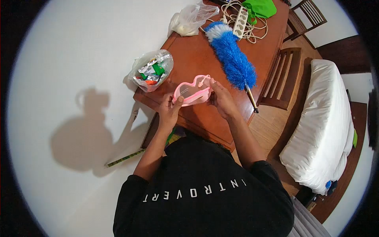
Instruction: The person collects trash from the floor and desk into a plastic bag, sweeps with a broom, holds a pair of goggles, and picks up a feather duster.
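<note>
A pink, heart-shaped case with a see-through face [189, 91] is held up over the near end of the table. My left hand [170, 108] grips its left edge, thumb on the front. At the opposite edge, the thumb and fingers of my right hand [222, 98] pinch the rim. A small pink strap or chain [203, 81] shows near the upper right of the case. Small print on the clear face is too tiny to read. Parts of my fingers are hidden behind the case.
On the brown table [189, 51] lie a blue and white duster [235, 59], a white power strip [240, 23] with cables, a green bag [260, 8] and a clear plastic bag [191, 19]. A bag of wrappers [152, 71] stands at the left edge. A wooden chair [282, 79] is at right.
</note>
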Tool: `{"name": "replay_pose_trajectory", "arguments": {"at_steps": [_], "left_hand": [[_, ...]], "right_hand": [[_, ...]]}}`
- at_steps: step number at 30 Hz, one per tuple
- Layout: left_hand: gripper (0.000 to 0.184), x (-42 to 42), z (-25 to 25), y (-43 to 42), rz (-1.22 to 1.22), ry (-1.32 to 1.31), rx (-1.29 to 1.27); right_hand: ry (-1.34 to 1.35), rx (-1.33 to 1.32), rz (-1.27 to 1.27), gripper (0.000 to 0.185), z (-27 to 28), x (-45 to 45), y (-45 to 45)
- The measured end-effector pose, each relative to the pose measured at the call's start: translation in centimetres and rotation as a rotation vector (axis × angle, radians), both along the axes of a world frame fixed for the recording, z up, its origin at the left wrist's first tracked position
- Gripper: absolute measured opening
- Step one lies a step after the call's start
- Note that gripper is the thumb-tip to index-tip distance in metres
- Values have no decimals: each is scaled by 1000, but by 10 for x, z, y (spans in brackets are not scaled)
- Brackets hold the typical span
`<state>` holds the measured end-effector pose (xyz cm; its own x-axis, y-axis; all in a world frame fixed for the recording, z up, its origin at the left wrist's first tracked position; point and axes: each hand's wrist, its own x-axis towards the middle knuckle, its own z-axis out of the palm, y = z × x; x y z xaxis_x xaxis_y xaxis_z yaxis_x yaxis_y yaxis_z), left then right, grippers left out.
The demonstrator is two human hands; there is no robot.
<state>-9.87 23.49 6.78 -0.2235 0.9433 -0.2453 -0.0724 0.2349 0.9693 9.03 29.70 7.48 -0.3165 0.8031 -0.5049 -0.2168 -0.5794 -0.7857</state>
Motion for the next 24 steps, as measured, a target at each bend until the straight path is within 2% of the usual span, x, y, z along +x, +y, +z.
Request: {"name": "replay_pose_trajectory", "arguments": {"at_steps": [2, 4, 8, 13, 19, 22, 24], "left_hand": [[37, -1, -3, 0, 39, 4, 65], [39, -7, -3, -1, -39, -95, -54], [39, -6, 4, -4, -46, -197, -155], [36, -1, 2, -3, 2, -238, 12], [39, -2, 12, -1, -38, -299, 9], [40, -3, 1, 0, -16, -183, 74], [39, -3, 0, -1, -15, -201, 72]], "right_hand": [[39, 20, -15, 35, -1, -2, -1], [79, 39, -31, 34, -2, -2, -1], [129, 30, -40, 30, 4, -2, -1], [221, 2, -34, 27, 13, 0, -2], [280, -28, -38, 25, 11, 1, -1], [252, -24, -25, 23, 10, 1, -1], [251, -10, -31, 22, 13, 1, -1]]}}
